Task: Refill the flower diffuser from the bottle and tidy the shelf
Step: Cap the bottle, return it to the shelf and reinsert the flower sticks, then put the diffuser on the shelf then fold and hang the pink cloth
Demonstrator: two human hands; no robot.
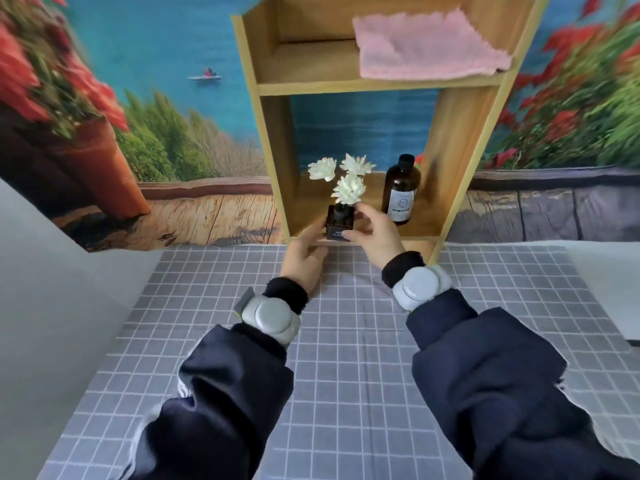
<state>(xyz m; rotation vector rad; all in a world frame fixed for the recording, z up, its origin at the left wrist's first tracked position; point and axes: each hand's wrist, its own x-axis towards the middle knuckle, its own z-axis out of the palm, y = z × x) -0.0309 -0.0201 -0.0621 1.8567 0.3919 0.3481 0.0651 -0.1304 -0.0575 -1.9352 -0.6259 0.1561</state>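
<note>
Dark glass is what we have between our hands: the small square flower diffuser (340,221) sits at the front edge of the lower shelf (420,227), its three white flowers (348,178) standing up out of the neck. Our right hand (372,227) wraps the diffuser's right side, thumb across the front near the label and fingers curled up by the neck, so that hand is clamped on it. Our left hand (304,259) comes in low on the left, fingers reaching along the base and the shelf lip; we cannot tell whether they press the glass or only rest beside it.

To the right, near but apart from the diffuser, the brown bottle (401,188) stands upright with its black cap on, close to the shelf's right wall. On the upper shelf a pink cloth (426,48) lies folded. In front of the shelf the grey checked mat (346,341) covers the table.

We judge this as the opening step, taking the diffuser out so it can be filled; nothing looks poured, and the bottle looks untouched. The next move calls for lifting the diffuser level and slowly, keeping the flowers clear of the shelf board above, and setting it on the mat. Then the flowers must come out and the bottle's cap must come off.
</note>
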